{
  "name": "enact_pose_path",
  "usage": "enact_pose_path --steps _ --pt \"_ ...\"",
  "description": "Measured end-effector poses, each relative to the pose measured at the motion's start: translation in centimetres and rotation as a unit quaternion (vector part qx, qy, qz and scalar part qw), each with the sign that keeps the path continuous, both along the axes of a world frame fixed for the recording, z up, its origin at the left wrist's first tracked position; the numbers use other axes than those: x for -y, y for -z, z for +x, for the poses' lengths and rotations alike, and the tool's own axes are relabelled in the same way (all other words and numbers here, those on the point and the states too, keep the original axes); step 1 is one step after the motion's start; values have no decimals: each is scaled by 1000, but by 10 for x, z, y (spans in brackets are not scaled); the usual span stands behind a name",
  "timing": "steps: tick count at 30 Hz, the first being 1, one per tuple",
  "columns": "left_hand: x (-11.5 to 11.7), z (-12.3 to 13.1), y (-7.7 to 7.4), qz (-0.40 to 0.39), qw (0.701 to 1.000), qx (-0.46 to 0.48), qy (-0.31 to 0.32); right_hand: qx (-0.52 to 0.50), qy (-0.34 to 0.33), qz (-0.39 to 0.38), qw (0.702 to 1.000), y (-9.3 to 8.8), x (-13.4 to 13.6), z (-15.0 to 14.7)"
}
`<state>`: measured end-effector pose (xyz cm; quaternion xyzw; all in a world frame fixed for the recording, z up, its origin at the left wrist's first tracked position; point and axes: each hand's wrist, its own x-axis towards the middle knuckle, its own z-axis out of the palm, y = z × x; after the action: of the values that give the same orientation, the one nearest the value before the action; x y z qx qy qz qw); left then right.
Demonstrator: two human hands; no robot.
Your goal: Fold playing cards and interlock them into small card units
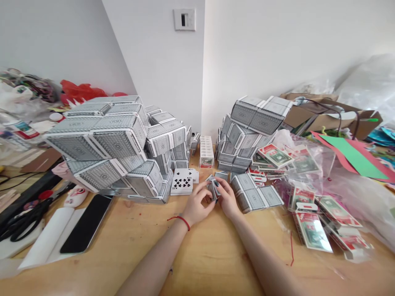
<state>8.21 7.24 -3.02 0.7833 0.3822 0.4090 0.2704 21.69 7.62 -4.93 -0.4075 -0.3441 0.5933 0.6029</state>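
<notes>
My left hand (pixel 199 205) and my right hand (pixel 227 199) meet low over the table, fingers closed around a small grey-backed playing card (pixel 212 187) that looks folded. Just left of them lies a pile of face-up playing cards (pixel 181 183) with spades on top. Beside my right hand rests a block of joined, folded grey-backed cards (pixel 254 194). Larger structures built from such card blocks stand on both sides, a tall left one (pixel 119 142) and a right one (pixel 243 142). The fingers partly hide the held card.
A clear case of card packs (pixel 206 152) stands behind the hands. Red and green card boxes (pixel 311 230) and plastic wrap (pixel 348 197) lie at right. A black phone (pixel 88 224), scissors (pixel 27 220) and white paper (pixel 51 234) are at left. A wall (pixel 160 61) rises behind.
</notes>
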Motion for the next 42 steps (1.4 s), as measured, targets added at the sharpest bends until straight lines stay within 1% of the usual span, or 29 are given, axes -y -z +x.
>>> enact_pose_path --steps 3,6,9,12,16,24,28,32,35,42 --pt "0 1 5 -18 1000 16 -12 -2 29 7 1000 0 0 -1" --pt "-1 1 9 -14 1000 12 -21 -28 25 -12 999 -2 0 -2" --pt "-1 2 10 -13 999 2 -31 -40 21 -16 999 -3 0 -3" --pt "-1 2 9 -18 999 4 -37 -5 18 -1 1000 -4 1 -3" --pt "-1 3 10 -18 999 -3 -32 59 8 37 998 -4 2 -4" --pt "-1 2 11 -12 999 -13 -48 53 -28 18 998 -6 3 -3" --pt "-1 2 10 -12 999 -15 -41 26 -57 18 998 -7 3 -2" --pt "-1 1 10 -10 999 -17 -40 -35 -95 -21 995 -9 5 -3" --pt "-1 1 10 -11 999 -22 -41 -70 -106 -41 991 -13 6 -5" --pt "0 1 9 -5 999 -21 -29 -91 -134 -48 986 -17 7 -6"
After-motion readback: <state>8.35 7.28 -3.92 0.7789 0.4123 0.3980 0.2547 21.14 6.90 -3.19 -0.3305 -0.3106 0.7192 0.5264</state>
